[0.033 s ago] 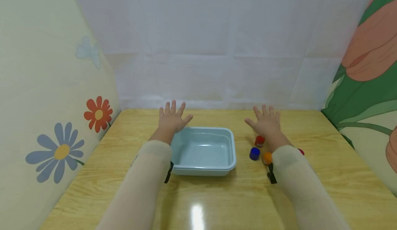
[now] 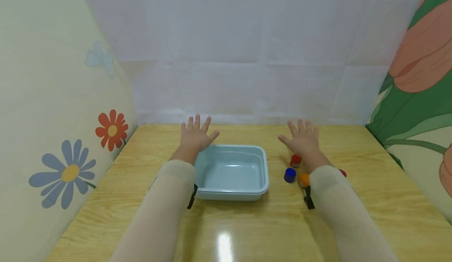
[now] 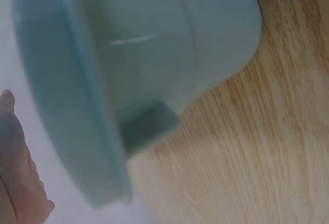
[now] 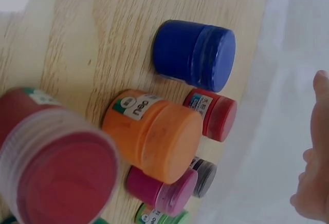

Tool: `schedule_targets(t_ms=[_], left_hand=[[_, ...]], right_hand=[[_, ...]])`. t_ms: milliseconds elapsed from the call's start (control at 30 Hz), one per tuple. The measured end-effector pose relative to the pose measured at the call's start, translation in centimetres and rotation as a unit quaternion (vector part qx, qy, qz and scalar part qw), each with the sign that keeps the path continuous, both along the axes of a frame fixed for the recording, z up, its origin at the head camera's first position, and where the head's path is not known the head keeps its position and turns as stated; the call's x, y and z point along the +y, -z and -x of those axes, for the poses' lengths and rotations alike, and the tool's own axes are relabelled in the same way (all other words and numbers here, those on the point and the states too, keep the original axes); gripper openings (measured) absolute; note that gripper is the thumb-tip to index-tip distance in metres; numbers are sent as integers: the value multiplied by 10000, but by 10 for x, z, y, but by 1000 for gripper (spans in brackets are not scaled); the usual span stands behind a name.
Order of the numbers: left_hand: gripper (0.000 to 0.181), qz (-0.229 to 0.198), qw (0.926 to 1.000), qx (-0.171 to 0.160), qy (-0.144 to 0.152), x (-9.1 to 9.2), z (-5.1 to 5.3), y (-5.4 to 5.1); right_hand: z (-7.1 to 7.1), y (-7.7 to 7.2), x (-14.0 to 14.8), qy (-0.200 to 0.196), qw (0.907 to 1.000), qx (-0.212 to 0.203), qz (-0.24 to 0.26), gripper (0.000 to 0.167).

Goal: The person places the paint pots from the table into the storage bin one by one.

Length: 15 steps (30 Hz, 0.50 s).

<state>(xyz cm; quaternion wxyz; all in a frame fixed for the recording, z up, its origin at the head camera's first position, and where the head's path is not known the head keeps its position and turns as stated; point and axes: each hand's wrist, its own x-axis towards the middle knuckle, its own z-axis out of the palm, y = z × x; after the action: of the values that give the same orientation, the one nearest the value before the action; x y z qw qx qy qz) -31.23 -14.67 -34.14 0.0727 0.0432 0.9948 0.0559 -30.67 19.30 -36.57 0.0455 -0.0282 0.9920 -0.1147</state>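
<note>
Fingers spread, my left hand [image 2: 195, 137] hovers by the back left corner of a pale blue-green plastic basin [image 2: 231, 196] and holds nothing. My right hand [image 2: 304, 141], also spread, is raised just above a group of small paint jars. In the head view a red jar [image 2: 296, 161], a blue jar [image 2: 290, 175] and an orange jar [image 2: 304, 180] show beside that wrist; the sleeve hides others. The right wrist view adds a dark red jar [image 4: 67, 178], a magenta jar [image 4: 162, 189], a dark grey jar [image 4: 205, 176] and a green jar [image 4: 160, 216], all upright.
A wood-grain table [image 2: 233, 230] carries the basin and jars. White cloth [image 2: 233, 58] hangs behind it. A flower-printed sheet [image 2: 42, 97] stands at the left, another with large tulips [image 2: 423, 58] at the right.
</note>
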Motion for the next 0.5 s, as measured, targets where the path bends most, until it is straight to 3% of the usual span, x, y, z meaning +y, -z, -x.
schedule_targets(t_ms=[300,500], left_hand=[[74,-92,10000,-10,31,-1,2,1],[76,-509,9985,147,137,-17,7,2]], right_hand=[[0,2,-1,-35,10000,5,-20,82],[-3,3,3,-12,9995,202,242,80]])
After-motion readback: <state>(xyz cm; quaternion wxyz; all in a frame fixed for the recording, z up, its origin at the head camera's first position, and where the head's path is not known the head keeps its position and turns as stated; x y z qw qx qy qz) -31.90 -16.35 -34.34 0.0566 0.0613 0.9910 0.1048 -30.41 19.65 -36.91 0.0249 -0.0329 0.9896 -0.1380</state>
